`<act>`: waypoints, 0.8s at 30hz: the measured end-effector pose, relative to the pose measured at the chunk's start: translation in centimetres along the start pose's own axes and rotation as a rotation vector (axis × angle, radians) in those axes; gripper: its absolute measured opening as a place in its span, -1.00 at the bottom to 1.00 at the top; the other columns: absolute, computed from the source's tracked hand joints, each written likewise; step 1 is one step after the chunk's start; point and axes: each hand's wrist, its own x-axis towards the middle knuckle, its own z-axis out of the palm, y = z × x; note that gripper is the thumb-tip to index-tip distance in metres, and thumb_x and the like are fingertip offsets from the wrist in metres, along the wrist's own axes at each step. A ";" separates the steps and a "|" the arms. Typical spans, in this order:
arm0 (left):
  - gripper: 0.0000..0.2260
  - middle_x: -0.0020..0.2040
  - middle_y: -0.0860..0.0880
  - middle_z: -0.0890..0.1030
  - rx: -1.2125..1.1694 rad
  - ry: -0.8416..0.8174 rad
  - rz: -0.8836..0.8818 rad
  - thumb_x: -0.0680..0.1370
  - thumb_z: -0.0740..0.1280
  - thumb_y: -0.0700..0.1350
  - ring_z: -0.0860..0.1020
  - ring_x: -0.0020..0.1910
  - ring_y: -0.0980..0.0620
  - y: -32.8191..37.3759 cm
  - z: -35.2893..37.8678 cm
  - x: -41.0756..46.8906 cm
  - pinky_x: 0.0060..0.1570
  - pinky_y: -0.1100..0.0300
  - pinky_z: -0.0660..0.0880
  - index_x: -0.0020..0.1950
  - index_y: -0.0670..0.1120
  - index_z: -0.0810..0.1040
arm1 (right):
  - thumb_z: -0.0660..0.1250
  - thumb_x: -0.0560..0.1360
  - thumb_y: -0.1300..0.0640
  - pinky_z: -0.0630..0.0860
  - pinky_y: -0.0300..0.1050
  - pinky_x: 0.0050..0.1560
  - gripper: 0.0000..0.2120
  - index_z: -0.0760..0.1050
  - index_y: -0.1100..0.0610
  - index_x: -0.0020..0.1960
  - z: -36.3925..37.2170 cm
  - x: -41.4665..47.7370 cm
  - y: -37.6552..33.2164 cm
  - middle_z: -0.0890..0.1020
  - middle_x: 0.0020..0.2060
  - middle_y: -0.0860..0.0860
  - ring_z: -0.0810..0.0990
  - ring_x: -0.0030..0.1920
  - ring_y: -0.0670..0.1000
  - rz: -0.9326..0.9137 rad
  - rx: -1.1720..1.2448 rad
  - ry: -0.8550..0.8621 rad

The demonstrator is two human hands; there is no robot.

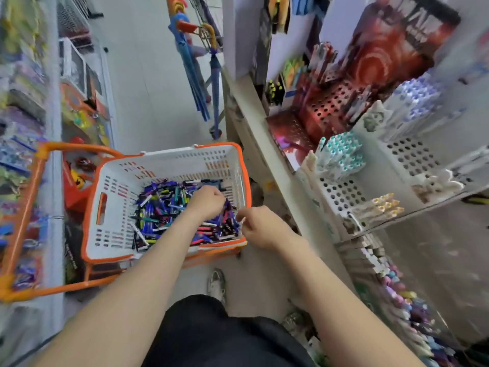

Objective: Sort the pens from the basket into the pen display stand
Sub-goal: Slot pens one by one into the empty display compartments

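Note:
A white basket (169,161) with an orange rim sits on an orange trolley in the aisle. A heap of mixed pens (164,210), blue, green, pink and black, fills its bottom. My left hand (207,201) is down in the heap at its right side, fingers curled among the pens. My right hand (258,226) hovers over the basket's near right corner, fingers pinched on a thin white pen. The pen display stand (341,194), white with rows of holes, stands on the shelf to the right. Teal-capped pens (341,154) fill its upper rows.
A red perforated stand (328,107) and another white stand (412,154) hold more pens further along the shelf (267,144). Umbrellas (195,75) hang in the aisle ahead. Toy shelves (23,128) line the left. My shoe (217,284) is on the floor below the basket.

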 end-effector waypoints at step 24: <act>-0.19 0.49 -0.07 0.40 0.698 -0.280 0.337 0.46 0.60 -0.08 0.43 0.45 -0.15 -18.1 3.4 10.3 0.38 -0.22 0.40 0.63 -0.04 0.30 | 0.20 0.56 0.28 0.47 0.04 -0.10 -0.74 0.50 0.23 0.22 14.4 18.3 -0.9 0.68 0.00 0.24 0.64 0.04 0.32 0.314 -0.164 0.030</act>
